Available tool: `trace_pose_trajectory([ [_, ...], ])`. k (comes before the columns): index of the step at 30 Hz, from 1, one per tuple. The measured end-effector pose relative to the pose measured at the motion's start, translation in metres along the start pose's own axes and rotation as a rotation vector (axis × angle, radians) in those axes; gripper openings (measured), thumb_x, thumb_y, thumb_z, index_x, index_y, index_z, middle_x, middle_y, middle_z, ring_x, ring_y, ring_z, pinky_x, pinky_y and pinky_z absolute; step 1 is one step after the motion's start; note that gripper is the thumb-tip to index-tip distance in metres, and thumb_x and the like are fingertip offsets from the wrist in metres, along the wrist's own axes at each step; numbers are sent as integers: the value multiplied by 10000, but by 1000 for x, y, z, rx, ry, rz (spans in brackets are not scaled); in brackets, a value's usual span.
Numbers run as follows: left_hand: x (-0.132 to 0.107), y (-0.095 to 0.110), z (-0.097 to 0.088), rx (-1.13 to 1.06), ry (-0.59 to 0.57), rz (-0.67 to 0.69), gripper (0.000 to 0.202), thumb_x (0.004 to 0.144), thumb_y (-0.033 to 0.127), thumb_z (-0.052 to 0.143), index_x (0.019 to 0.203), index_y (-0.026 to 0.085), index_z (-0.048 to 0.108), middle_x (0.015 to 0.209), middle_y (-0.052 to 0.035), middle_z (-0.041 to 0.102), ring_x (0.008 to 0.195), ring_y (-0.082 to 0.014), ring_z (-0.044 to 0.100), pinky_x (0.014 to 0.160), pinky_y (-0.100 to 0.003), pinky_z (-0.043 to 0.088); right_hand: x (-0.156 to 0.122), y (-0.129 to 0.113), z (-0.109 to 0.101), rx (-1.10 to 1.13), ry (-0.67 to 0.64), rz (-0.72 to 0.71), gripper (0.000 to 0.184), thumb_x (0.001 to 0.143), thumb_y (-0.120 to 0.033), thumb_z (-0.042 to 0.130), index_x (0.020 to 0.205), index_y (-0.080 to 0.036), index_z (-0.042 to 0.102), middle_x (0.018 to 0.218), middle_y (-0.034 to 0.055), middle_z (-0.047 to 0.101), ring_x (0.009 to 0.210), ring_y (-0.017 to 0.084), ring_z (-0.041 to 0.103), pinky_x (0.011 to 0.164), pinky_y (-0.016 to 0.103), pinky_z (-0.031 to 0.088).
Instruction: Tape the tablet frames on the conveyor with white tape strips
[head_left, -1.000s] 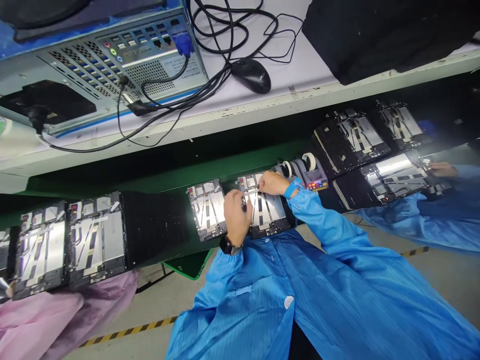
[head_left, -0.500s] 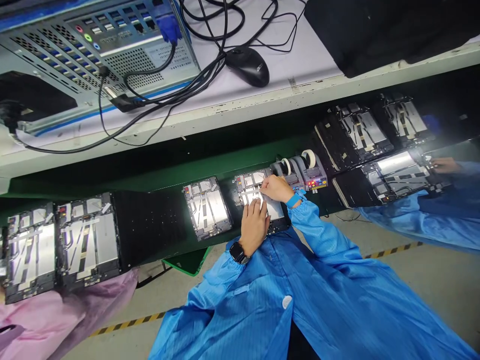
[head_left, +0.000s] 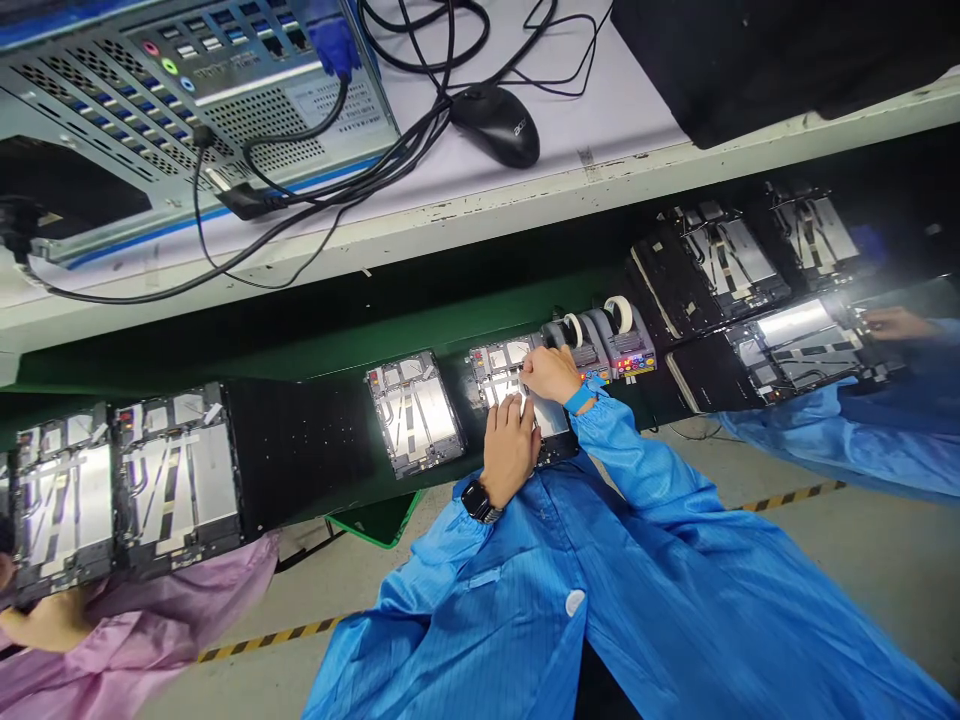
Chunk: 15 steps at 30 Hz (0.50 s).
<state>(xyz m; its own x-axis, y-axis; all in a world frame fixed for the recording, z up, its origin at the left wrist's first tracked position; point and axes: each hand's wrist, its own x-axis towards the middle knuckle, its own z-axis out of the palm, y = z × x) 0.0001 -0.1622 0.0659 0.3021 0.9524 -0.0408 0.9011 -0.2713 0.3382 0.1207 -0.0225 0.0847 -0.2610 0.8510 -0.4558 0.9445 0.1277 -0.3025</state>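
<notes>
Just right of frame centre, your left hand [head_left: 510,440] lies flat, fingers extended, on the opened tablet [head_left: 493,368] and hides most of it. Your right hand [head_left: 551,372] curls over its upper edge, near the tape dispenser [head_left: 626,340]. I cannot tell whether those fingers pinch anything.

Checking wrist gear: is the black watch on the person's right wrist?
No: the black watch is on the wrist of the left hand, while the right hand has a blue band.
</notes>
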Motion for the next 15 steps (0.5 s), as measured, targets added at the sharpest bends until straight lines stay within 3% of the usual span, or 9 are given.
trace_pose_trajectory([
  [9,-1,0,-1,14,-1,8,558,985,237,478,1533,139,441,1483,-195,534,1417,-352,456,1184,-554,369,2,-7,-5,-92,-14,-7,217,898,-259,571,946,-168,762,942,132,785,944,270,712,939,406,334],
  [12,0,-1,-3,-2,-4,6,547,986,246,487,1524,152,453,1479,-190,536,1400,-349,473,1174,-549,379,6,-4,-9,-116,-11,7,251,899,-346,636,988,-148,763,980,169,783,1001,307,718,938,415,368],
  [15,2,-8,-8,-73,-4,20,534,998,274,490,1524,184,455,1461,-181,554,1391,-330,493,1150,-528,412,11,5,-13,-117,-14,62,399,855,-500,727,1023,-140,763,1028,196,777,1060,333,710,905,396,413],
])
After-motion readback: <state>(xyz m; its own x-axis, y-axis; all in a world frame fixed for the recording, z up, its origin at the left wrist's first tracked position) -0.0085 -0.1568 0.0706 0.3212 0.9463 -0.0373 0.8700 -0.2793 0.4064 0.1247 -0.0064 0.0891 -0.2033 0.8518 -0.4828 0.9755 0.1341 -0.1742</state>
